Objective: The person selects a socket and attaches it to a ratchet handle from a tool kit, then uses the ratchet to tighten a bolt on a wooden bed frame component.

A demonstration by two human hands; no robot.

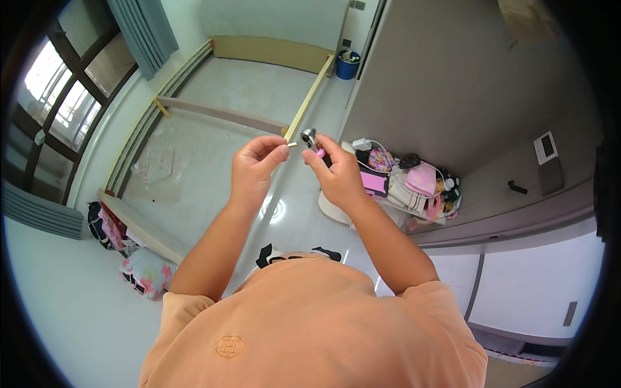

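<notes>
Bed frame (223,114) on glossy floor (296,216), window (72,94), left hand (256,167) pinching small rod (293,144), right hand (337,172) gripping ratchet (308,137)

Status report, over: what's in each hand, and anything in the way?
Left hand pinching small rod-like piece. Right hand gripping ratchet wrench. Piece and wrench appear apart; nothing visible between them.

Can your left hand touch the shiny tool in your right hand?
Probably yes: the shiny tool sits close to the left hand, with only the small piece that hand pinches poking out between them.
</notes>
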